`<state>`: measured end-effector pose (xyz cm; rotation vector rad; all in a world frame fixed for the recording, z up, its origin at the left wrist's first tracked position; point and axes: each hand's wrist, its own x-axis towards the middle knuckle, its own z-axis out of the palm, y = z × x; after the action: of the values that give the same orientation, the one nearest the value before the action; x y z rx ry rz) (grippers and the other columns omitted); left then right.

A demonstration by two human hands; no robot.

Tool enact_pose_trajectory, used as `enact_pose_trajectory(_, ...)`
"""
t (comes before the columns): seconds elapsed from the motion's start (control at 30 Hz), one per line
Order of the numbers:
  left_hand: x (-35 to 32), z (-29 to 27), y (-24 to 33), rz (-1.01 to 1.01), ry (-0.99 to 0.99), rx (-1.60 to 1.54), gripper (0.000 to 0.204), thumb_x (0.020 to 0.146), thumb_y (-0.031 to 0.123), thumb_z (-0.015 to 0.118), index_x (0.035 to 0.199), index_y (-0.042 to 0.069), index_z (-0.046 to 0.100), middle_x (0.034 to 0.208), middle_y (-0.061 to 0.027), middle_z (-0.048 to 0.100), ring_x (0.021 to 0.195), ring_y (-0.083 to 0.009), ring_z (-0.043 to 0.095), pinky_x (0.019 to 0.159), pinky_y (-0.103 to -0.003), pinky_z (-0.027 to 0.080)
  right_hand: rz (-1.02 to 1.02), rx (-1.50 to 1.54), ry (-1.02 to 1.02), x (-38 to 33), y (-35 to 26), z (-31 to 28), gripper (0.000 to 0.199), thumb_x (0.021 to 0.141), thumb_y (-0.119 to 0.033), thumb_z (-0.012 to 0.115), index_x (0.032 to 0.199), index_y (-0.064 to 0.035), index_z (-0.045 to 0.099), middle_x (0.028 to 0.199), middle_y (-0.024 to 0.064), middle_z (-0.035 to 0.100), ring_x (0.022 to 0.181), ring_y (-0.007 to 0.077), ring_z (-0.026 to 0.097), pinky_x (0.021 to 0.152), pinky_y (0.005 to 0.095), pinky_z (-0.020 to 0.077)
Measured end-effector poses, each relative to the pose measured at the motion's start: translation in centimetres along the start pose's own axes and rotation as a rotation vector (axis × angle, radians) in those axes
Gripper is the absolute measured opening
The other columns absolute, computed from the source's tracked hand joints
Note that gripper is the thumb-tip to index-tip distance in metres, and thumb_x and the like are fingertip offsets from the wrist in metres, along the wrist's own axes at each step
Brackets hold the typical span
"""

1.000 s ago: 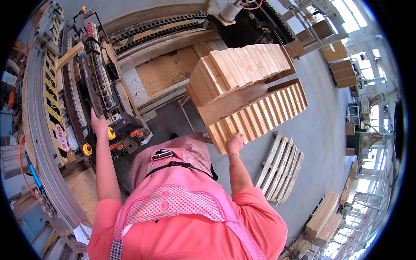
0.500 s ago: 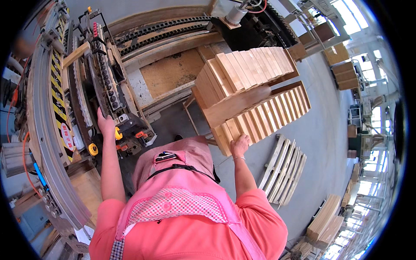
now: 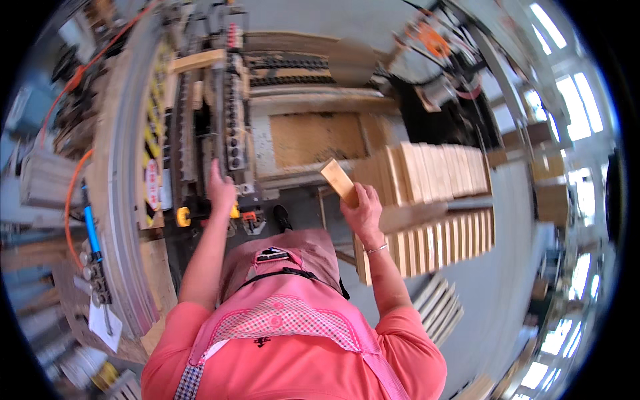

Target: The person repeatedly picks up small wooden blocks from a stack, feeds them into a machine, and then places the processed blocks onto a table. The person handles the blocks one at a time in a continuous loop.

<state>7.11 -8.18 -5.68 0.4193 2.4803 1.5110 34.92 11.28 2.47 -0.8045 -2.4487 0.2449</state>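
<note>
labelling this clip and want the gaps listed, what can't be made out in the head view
In the head view:
Wood block: lower end hidden by the right hand.
Left hand: blur leaves contact with the machine unclear.
Pallet: blurred, partly covered by the right sleeve.
Shoes: only one shows; the apron likely hides the other.
Board pile, lower right: cut off by the picture's lower edge.

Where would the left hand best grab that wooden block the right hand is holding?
I'd say the free end of the block, with the left hand coming from the left. The right hand covers the other end, while this one sticks out bare, slanting forward and left. Its straight edges should suit a pinch across opposite sides.
</note>
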Motion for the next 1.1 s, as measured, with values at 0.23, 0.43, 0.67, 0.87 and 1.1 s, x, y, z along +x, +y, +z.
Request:
enact_pose_trajectory(0.23,-1.4,-0.8,2.2,0.061,0.149,-0.101,0.046,0.075,-0.002,0.053,0.121,0.004,0.048,0.118,-0.0171,0.054,0.111,-0.0332,0.05,0.095,-0.037,0.038,-0.439,0.217,-0.137,20.0,-6.9,8.4,0.041,0.064,-0.013,0.069,0.101,-0.0036,0.055,0.088,0.0138,0.056,0.084,0.0326,0.055,0.07,0.0397,0.0487)
enact_pose_trajectory(0.43,-2.0,-1.4,4.5,0.035,0.197,-0.012,0.042,0.075,-0.002,0.054,0.117,0.003,0.05,0.118,-0.0174,0.053,0.109,-0.0343,0.05,0.093,-0.038,0.039,-0.676,0.236,-0.251,33.9,-13.2,18.1,0.031,0.065,-0.012,0.067,0.094,-0.0035,0.058,0.089,0.0134,0.058,0.086,0.0322,0.057,0.071,0.0398,0.0489)
enact_pose_trajectory(0.67,-1.8,-1.4,6.1,0.038,0.268,0.086,0.038,0.072,-0.001,0.056,0.109,0.002,0.053,0.111,-0.0184,0.056,0.104,-0.0369,0.051,0.09,-0.041,0.041,-0.814,-0.009,-0.348,42.7,-19.8,28.1,0.021,0.068,-0.02,0.066,0.081,-0.0035,0.066,0.089,0.0156,0.062,0.085,0.0306,0.06,0.074,0.0388,0.0504)
enact_pose_trajectory(0.87,-1.4,-1.3,6.0,-0.014,0.248,0.15,0.037,0.073,0.002,0.058,0.11,0.002,0.053,0.112,-0.0178,0.056,0.103,-0.0378,0.052,0.088,-0.042,0.042,-0.748,-0.043,-0.649,44.7,-22.7,30.1,0.032,0.061,-0.03,0.068,0.079,-0.0027,0.067,0.082,0.0169,0.065,0.079,0.0312,0.064,0.071,0.0375,0.0525)
enact_pose_trajectory(1.1,-1.0,-1.5,6.3,-0.012,0.214,0.121,0.037,0.074,0.004,0.059,0.111,0.003,0.053,0.113,-0.0179,0.055,0.105,-0.0364,0.052,0.089,-0.04,0.042,-0.74,-0.112,-0.709,45.8,-22.9,30.1,0.031,0.058,-0.027,0.068,0.078,-0.0031,0.067,0.08,0.0163,0.065,0.077,0.0308,0.065,0.068,0.0373,0.0534)
